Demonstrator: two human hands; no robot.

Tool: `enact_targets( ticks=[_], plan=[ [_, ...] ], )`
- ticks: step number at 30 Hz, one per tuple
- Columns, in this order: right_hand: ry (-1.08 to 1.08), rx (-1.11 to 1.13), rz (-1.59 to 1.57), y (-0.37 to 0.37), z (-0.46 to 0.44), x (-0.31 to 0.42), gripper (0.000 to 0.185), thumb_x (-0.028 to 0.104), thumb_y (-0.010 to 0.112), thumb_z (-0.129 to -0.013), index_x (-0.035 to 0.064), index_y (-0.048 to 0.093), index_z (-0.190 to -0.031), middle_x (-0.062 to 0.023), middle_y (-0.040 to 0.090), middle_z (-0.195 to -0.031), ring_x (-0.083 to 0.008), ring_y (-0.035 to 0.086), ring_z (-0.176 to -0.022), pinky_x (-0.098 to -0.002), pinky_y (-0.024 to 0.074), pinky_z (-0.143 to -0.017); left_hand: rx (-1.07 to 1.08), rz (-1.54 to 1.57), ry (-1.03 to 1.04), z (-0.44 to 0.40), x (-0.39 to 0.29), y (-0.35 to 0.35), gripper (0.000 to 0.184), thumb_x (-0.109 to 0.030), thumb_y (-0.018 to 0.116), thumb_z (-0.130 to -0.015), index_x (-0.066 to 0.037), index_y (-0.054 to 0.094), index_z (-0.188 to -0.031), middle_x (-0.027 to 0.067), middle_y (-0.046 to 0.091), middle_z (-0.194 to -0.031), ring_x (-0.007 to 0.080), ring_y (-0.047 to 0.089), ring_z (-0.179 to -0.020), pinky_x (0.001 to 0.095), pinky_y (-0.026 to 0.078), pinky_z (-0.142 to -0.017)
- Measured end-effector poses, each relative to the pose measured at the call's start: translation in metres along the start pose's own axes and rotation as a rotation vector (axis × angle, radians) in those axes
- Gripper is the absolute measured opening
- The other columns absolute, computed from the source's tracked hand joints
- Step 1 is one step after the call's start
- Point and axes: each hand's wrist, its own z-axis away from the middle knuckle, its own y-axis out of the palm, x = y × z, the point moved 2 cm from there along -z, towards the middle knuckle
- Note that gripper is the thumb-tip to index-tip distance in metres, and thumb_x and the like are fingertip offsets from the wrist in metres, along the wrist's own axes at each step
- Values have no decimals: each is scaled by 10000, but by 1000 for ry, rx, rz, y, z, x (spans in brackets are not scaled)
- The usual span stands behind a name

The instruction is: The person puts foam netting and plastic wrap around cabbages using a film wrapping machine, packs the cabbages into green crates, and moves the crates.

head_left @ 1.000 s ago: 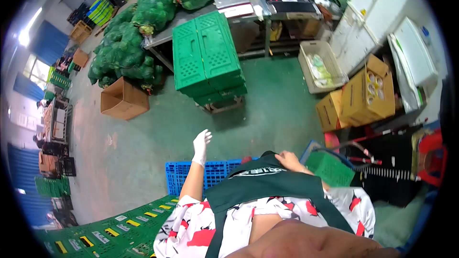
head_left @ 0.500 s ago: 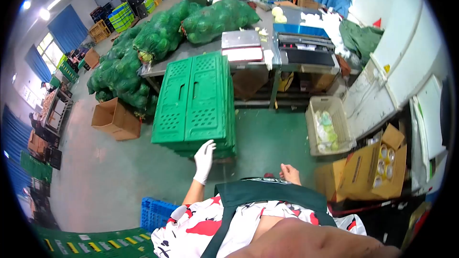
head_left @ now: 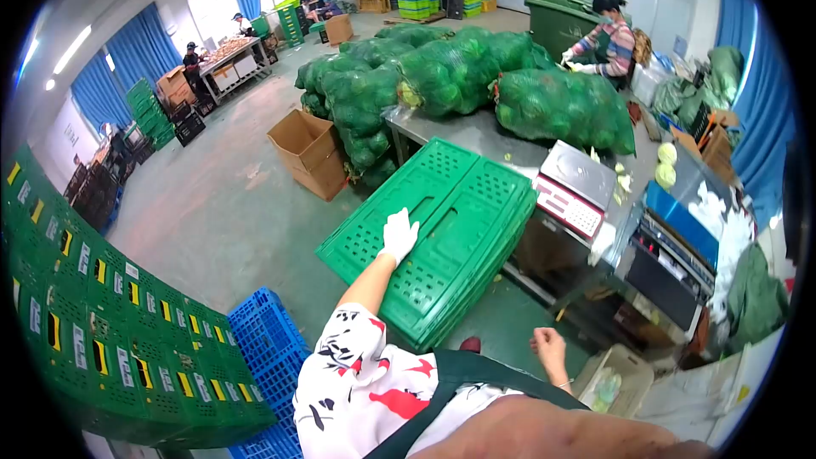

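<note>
My left hand [head_left: 398,236], in a white glove, lies on top of a stack of green folded plastic crates [head_left: 459,280]. Its fingertips reach beside a handle slot in the top crate, thumb held apart; whether any finger hooks into the slot I cannot tell. Bare and loosely curled, my right hand [head_left: 548,347] hangs to the right of the stack over the floor, with nothing visible in it. Just beyond the stack, a scale [head_left: 571,204] sits on the metal table [head_left: 476,141], close to large green net bags of cabbages [head_left: 561,106].
An open cardboard box [head_left: 306,153] stands on the floor beyond the stack. To my left are tall stacked green crates [head_left: 127,331] and a blue crate [head_left: 268,331]. A pale bin [head_left: 625,387] is low right. Across the table another person [head_left: 605,42] works.
My left hand has moved from the stack's near edge onto its top. The view has swung left, bringing the tall green crates into sight. My right hand stays curled.
</note>
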Motion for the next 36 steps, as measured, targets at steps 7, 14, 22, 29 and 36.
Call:
enact_targets(
  ticks=[7,14,22,29,36],
  plan=[
    [13,486,80,33,-67,56,241,212,624,-954,-9,651,-1046,-85,701,-817,-139,670,-710,-279,541,-621,98,-127,-128,-26,3,-5,748,-488,691,-813,-8,498,-1353,143,527,-1293,321,512,-1127,431,456,-922],
    [-53,665,119,73,-144,89,234,195,630,-947,-22,655,-1031,-88,702,-816,-137,674,-709,-275,552,-639,140,-194,114,-16,-24,10,436,-223,563,-903,-27,536,-1291,157,597,-1113,320,569,-999,424,451,-843],
    [-567,1066,338,142,-199,209,296,260,641,-928,-21,664,-1019,-58,677,-738,-118,621,-665,-288,500,-631,471,-17,-224,-42,-29,1,684,-528,698,-792,-37,582,-1254,198,647,-1165,350,628,-1062,433,485,-908],
    [-874,934,287,202,-283,256,266,254,631,-909,13,667,-1017,-117,691,-817,-220,663,-704,-336,519,-656,455,-208,-237,-71,-54,-38,729,-496,834,-655,-45,598,-1177,150,609,-1160,321,575,-1103,413,479,-916],
    [-884,1094,257,231,-299,249,211,216,651,-887,35,667,-994,-118,701,-877,-256,688,-780,-355,551,-714,428,-230,-286,-84,-54,-31,883,-453,836,-650,-7,506,-1337,168,546,-1190,323,547,-1122,428,466,-955]
  ],
)
